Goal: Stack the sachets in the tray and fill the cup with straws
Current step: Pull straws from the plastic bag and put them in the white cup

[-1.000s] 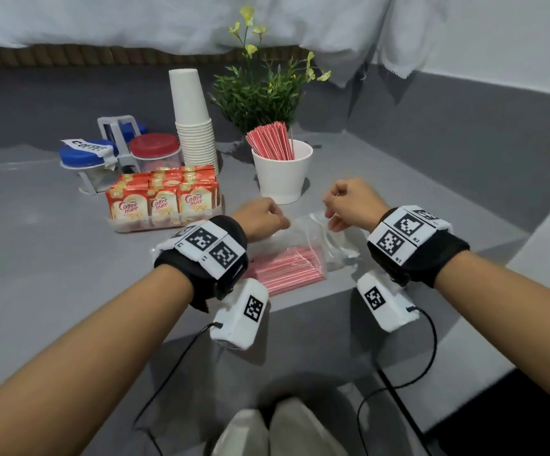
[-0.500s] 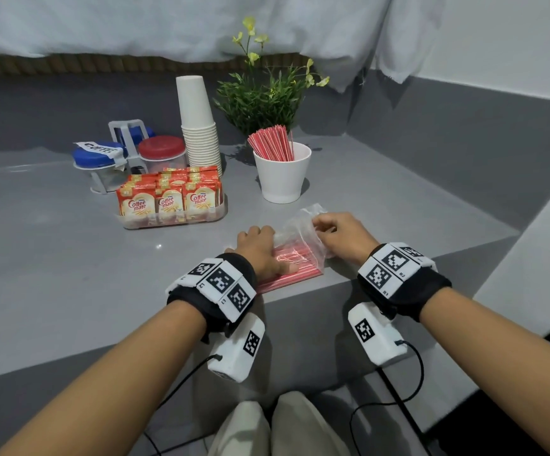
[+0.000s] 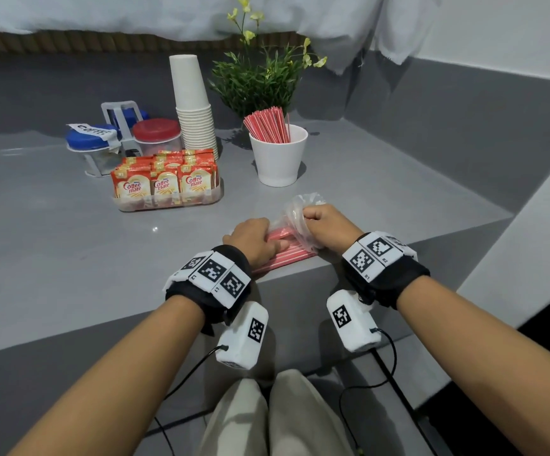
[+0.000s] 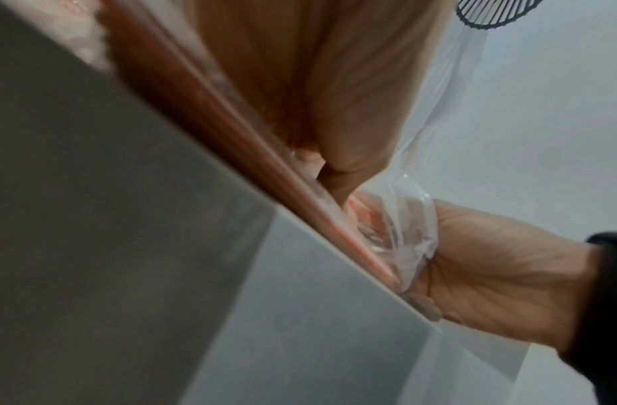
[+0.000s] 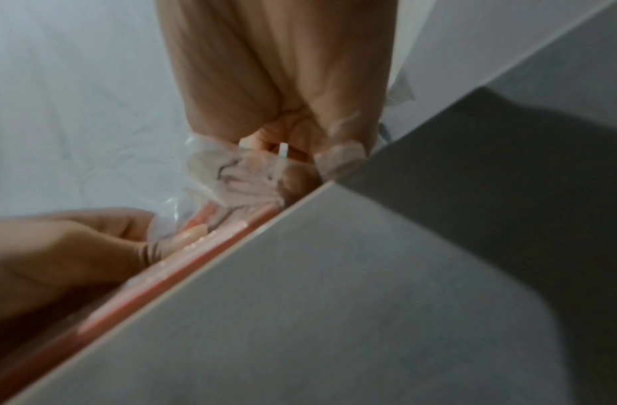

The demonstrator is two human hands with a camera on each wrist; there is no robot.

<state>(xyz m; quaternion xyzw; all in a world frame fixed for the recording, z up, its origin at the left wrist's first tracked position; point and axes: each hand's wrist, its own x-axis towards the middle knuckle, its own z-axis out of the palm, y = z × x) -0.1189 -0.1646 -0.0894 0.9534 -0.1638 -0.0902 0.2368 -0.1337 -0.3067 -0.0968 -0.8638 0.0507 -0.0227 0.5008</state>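
Right hand (image 3: 324, 227) fingers (image 5: 265, 142) pinch the clear bag (image 3: 300, 215) bunched at its mouth; left hand (image 3: 253, 240) fingers press the red straws (image 3: 280, 258) flat on the table (image 3: 69, 241) edge. Beyond the fingers stands the cup (image 3: 278, 159), partly filled. A hard tug could scatter straws off the edge.

Both forearms are reaching forward over the near edge of the bench. The left hand (image 3: 253, 240) is lying palm down, its fingers (image 3: 275, 246) pressing flat. The right hand (image 3: 326, 227) is curling into a fist just beside it, knuckles up, fingers pinching tight.
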